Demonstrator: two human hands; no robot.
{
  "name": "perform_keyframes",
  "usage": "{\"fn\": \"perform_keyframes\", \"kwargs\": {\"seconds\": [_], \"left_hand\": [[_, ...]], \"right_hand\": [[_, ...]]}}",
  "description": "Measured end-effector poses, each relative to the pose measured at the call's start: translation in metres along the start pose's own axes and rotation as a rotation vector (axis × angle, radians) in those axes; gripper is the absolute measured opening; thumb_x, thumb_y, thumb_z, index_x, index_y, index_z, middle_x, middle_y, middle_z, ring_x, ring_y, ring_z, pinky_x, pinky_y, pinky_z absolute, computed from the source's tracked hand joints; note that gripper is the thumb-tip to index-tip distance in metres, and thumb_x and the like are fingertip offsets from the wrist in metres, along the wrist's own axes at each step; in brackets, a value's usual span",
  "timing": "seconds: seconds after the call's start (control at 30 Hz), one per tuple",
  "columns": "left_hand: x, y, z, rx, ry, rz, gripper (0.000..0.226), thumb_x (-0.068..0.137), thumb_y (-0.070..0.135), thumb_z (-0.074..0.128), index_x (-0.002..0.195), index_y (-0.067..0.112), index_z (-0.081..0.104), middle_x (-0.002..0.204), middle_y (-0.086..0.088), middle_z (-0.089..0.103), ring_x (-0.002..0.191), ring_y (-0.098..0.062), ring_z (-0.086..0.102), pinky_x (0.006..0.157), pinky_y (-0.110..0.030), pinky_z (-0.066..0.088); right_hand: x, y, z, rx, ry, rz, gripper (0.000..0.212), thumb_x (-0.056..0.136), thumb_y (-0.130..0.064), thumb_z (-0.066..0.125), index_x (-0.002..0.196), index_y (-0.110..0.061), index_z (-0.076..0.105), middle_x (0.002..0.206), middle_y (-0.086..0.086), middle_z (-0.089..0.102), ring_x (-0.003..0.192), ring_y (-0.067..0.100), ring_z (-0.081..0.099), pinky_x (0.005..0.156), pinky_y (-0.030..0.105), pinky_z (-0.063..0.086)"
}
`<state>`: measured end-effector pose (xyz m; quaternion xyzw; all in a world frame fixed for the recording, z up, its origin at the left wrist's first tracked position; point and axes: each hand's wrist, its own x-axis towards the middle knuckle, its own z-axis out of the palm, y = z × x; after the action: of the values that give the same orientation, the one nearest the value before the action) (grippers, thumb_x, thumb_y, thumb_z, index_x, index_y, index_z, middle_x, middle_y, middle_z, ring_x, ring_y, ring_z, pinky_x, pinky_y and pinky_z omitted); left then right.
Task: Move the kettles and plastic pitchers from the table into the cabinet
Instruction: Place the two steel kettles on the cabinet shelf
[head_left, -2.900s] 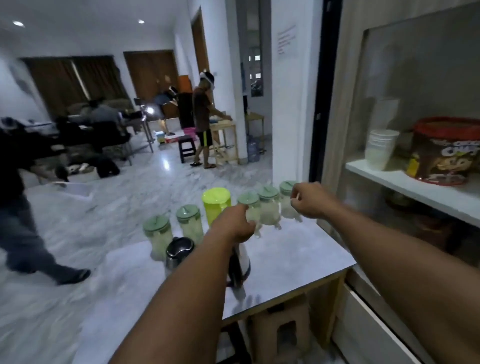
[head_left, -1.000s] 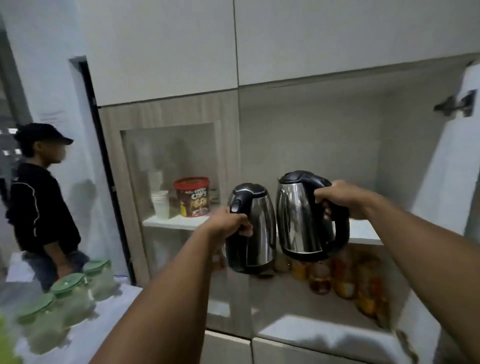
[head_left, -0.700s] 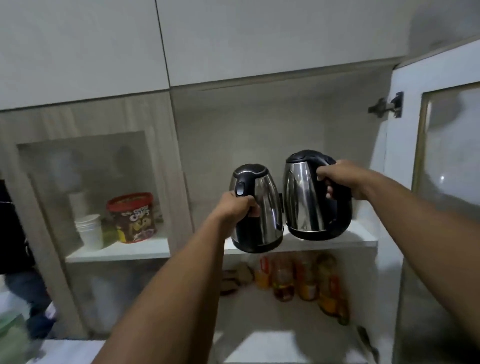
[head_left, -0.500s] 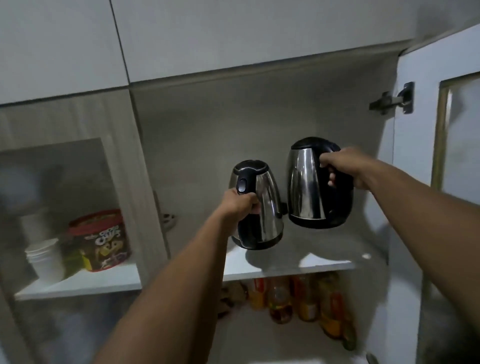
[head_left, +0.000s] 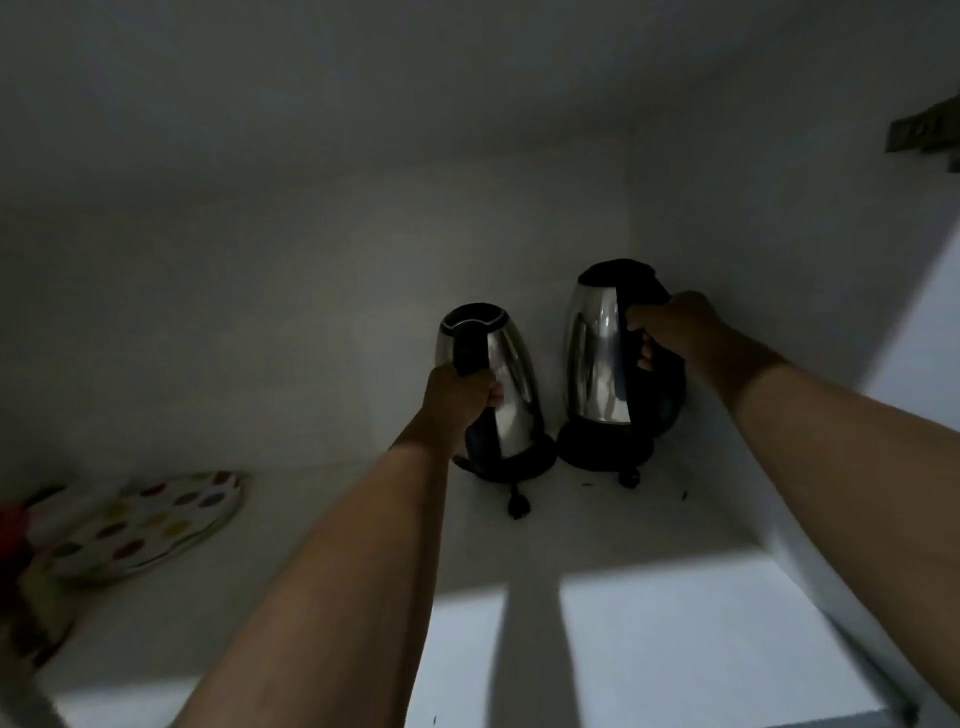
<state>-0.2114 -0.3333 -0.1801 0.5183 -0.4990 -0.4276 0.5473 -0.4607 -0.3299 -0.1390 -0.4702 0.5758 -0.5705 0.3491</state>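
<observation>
Both kettles are deep in the cabinet now, side by side near the back right corner of the shelf (head_left: 649, 613). The left hand (head_left: 457, 400) is clenched round the black handle of the shorter kettle (head_left: 506, 384), and the right hand (head_left: 675, 332) is wrapped the same way round the handle of the taller kettle (head_left: 597, 353). Each grip is fully closed; neither has let go. The black bases look to be on the shelf or only just off it, though the light back there is too dim for me to be sure of contact. The step, as I read it, is the set-down, and doing it well means lowering each kettle until its base sits flat before the fingers open, not dropping it the last bit. The two bodies stand just beside one another with a narrow gap, so the hands should come straight back along the handles and not sweep sideways, or one kettle could knock the other. A short dark stub (head_left: 517, 506), perhaps a plug or cord end, pokes out in front of the shorter kettle's base, and another shows under the taller one; a wrist sliding out low could catch them. The spotted plate (head_left: 150, 525) lies well apart on the left and is no obstacle. The pitchers and the surface they came from are out of view, so I judge that most of the job remains.
</observation>
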Motion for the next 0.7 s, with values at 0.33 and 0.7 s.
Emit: {"fn": "perform_keyframes", "kwargs": {"seconds": [0.33,0.7], "left_hand": [[0.074,-0.049,0.032,0.119,0.028,-0.086,0.024,0.059,0.026,0.061,0.077,0.011,0.066,0.1,-0.024,0.075,0.096,-0.04,0.073,0.095,-0.051,0.058],[0.081,-0.043,0.035,0.067,-0.025,-0.064,0.011,0.094,0.004,0.059,0.084,0.008,0.059,0.073,-0.012,0.063,0.059,-0.018,0.058,0.067,-0.031,0.054]], "right_hand": [[0.061,0.052,0.025,-0.016,0.004,0.051,0.015,0.082,-0.006,0.066,0.073,0.004,0.06,0.059,0.017,0.053,0.049,0.026,0.049,0.059,0.039,0.054],[0.085,0.074,0.042,-0.082,-0.052,0.079,0.015,0.081,-0.008,0.067,0.071,-0.001,0.059,0.06,0.015,0.055,0.049,0.024,0.05,0.053,0.032,0.048]]}}
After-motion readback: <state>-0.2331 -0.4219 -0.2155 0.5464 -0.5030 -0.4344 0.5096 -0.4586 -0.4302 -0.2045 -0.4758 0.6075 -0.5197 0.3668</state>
